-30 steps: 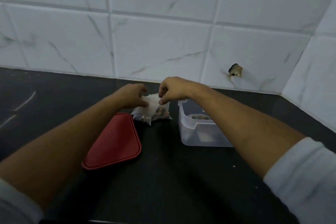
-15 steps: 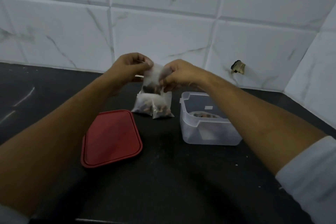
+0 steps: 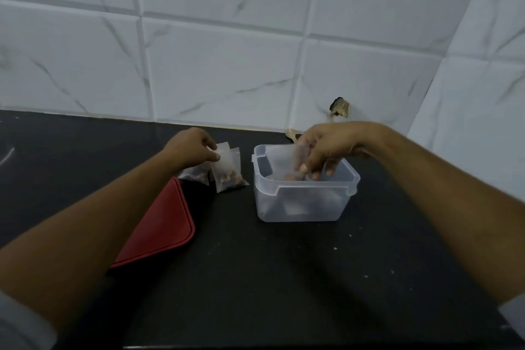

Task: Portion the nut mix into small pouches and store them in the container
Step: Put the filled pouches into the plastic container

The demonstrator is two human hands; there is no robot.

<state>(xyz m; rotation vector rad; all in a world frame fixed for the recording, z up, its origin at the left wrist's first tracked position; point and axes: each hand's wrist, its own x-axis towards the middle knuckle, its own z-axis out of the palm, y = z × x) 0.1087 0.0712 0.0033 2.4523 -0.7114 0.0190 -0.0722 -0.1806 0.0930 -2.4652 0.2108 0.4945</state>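
Observation:
A clear plastic container (image 3: 301,202) stands open on the black counter. My right hand (image 3: 329,148) is over its mouth and holds a small translucent pouch of nut mix (image 3: 284,162) that hangs down inside it. To the left, my left hand (image 3: 193,148) pinches the top of another filled pouch (image 3: 227,167), which stands on the counter. A further pouch (image 3: 196,176) lies beside it, partly hidden by my left wrist. The container's red lid (image 3: 162,224) lies flat under my left forearm.
The white marble-look tiled wall (image 3: 221,65) closes the back, and a side wall (image 3: 483,94) closes the right. A chipped hole (image 3: 339,106) marks the tile behind the container. Black counter (image 3: 284,278) stretches toward me.
My right hand has carried one pouch from the middle over to the container and lowered it in. My left hand has dropped back down onto a pouch on the counter.

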